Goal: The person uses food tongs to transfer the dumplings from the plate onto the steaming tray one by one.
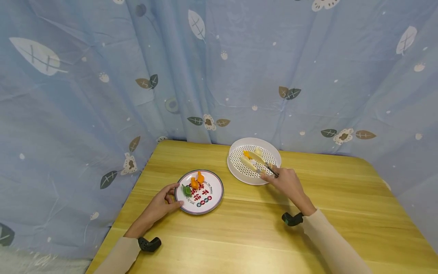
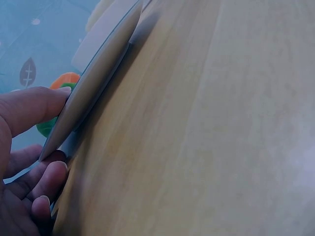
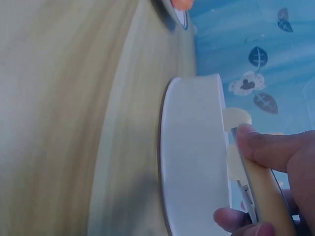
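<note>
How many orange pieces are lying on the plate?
2 on the plate: one orange piece near the green piece, the other orange piece farther from the left hand, nearer the curtain.

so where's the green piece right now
In the head view, the green piece lies on the left part of the plate, beside the orange pieces and near the left hand.

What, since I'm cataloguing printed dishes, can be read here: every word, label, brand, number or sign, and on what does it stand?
"待": red character on the plate.
"不": seemingly, another red character there.
Other red characters: too blurred or partly covered to read.
Curved lettering on the plate: too small to read surely.
Coloured circles on it: marks too small.
No lettering visible on the curtain or white tray.
</note>
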